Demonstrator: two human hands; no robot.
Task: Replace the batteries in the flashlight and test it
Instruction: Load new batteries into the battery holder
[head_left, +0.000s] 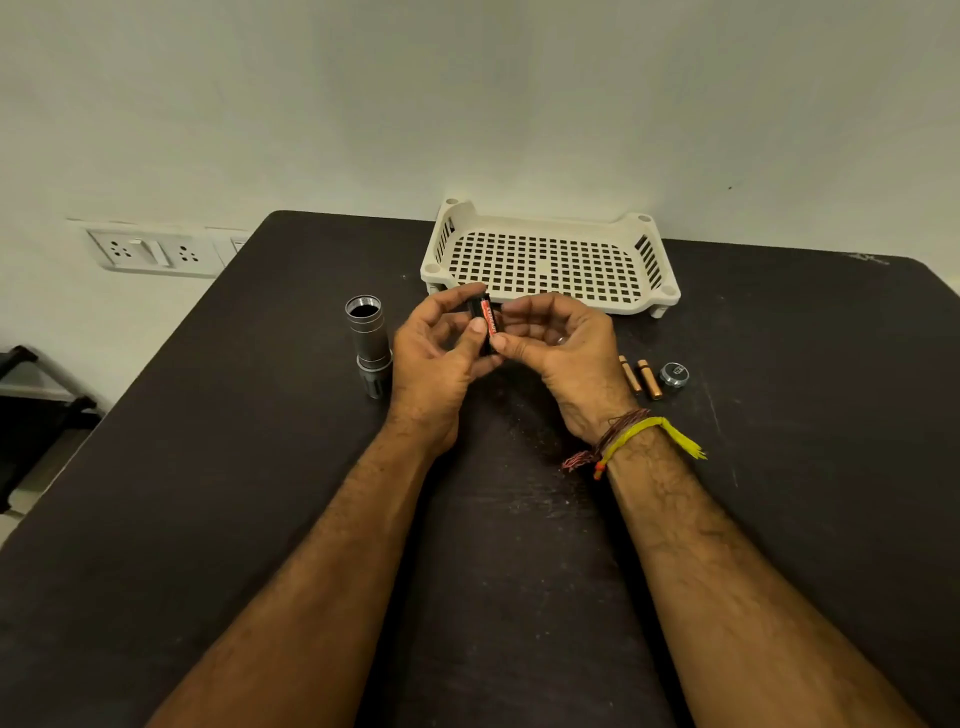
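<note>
My forearms reach in from the near edge over the dark table (218, 467), with yellow and brown threads (631, 434) tied round my right wrist. Above the tabletop my left hand (441, 358) and right hand (561, 353) meet around a small black battery holder (480, 325) with a red-labelled battery (490, 318) seated in it. My left fingers are curled round the holder, with the thumb pressing on its side, while my right thumb and forefinger pinch its lower end; there is a ring on one right finger. Just left of my left hand the silver flashlight body (370, 340) stands on its head end, its open threaded mouth facing up. To the right of my right hand two copper-coloured batteries (641, 379) lie side by side on the table, and just beyond them sits the flashlight's tail cap (674, 374). Farther back, touching nothing else, a cream perforated tray (550, 260) rests by the wall. A wall socket panel (156, 252) shows beyond the table's left edge.
</note>
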